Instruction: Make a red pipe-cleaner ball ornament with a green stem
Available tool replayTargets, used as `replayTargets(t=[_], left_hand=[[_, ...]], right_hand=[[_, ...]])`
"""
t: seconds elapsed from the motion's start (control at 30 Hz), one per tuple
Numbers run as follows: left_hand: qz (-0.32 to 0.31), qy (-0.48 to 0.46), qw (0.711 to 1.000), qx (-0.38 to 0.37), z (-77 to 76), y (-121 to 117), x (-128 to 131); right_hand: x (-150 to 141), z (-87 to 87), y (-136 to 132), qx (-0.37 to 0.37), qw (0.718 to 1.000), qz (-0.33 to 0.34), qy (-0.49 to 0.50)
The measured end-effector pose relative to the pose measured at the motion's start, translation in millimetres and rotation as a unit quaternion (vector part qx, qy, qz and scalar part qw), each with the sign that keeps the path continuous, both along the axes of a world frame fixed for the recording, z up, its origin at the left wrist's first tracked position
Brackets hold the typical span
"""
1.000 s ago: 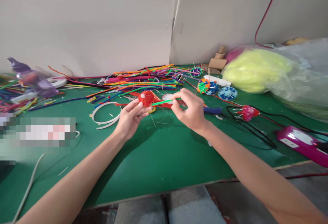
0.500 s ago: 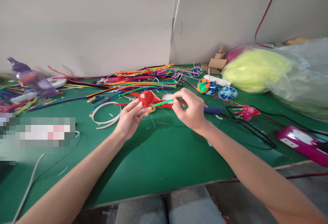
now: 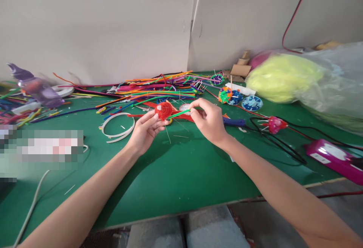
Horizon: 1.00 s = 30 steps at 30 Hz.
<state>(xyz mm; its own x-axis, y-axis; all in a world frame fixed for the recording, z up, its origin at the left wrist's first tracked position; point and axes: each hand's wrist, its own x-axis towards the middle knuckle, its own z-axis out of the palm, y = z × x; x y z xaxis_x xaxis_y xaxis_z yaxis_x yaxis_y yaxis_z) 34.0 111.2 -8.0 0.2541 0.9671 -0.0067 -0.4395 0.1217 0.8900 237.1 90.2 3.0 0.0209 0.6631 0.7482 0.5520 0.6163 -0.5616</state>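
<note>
Between the fingers and thumb of my left hand is a small red coiled piece with a pale tip, wound in rings; thin pins stick out below it. A green pipe cleaner runs from the underside of the red piece to my right hand, whose thumb and forefinger pinch its other end. How the green strand joins the red piece is hidden. Behind the hands lie loose red pipe cleaners and a pale round lid-like thing.
A pile of coloured pipe cleaners stretches along the wall. A white strip coil lies at left, a purple bottle beyond. Patterned balls, a pink pinned piece, black cable, a magenta power strip and plastic bags are at right.
The red piece has turned slightly and shifted a little to the right in my left hand. My right hand has moved slightly left, still pinching the green pipe cleaner.
</note>
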Motion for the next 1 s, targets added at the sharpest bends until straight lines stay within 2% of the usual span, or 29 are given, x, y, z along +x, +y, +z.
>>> replayTargets(t=[0.27, 0.57, 1.0], left_hand=[[-0.024, 0.015, 1.0, 0.006, 0.1, -1.1, 0.0], [-0.048, 0.003, 0.999, 0.007, -1.0, -0.6, -0.8], [-0.053, 0.02, 0.998, 0.001, -1.0, -1.5, 0.0]], right_hand=[[-0.2, 1.5, 0.2, -0.061, 0.996, 0.043, 0.051], [0.1, -1.3, 1.3, -0.072, 0.995, 0.064, 0.033], [0.0, 1.9, -1.6, -0.013, 0.999, 0.024, -0.032]])
